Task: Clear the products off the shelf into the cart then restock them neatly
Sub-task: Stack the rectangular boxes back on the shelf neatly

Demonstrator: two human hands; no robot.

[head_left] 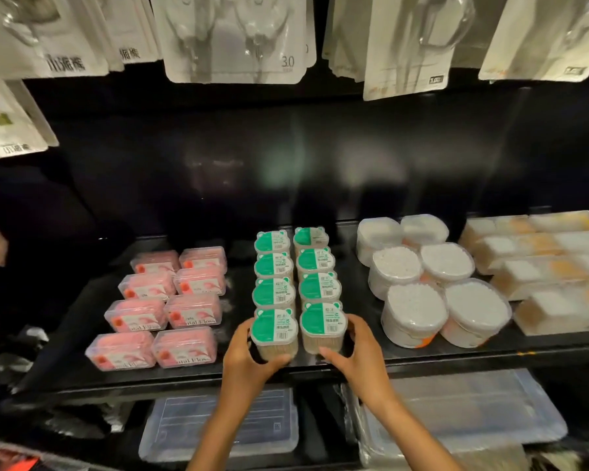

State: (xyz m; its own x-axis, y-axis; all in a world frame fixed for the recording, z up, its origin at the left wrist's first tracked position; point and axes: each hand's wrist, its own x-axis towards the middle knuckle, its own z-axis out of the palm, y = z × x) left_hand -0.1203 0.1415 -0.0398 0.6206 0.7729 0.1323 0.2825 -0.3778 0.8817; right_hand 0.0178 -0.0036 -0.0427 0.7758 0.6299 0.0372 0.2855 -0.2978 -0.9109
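Green-lidded tubs (274,329) partly hidden by both hands (249,360), contents unclear

Dim black shelving (320,164), glossy backboard

Containers: clear plastic toothpick tubs with green-and-white lids (274,329) stood upright in two rows of four.
Place: middle of the black shelf (65,334), front pair at its front edge.
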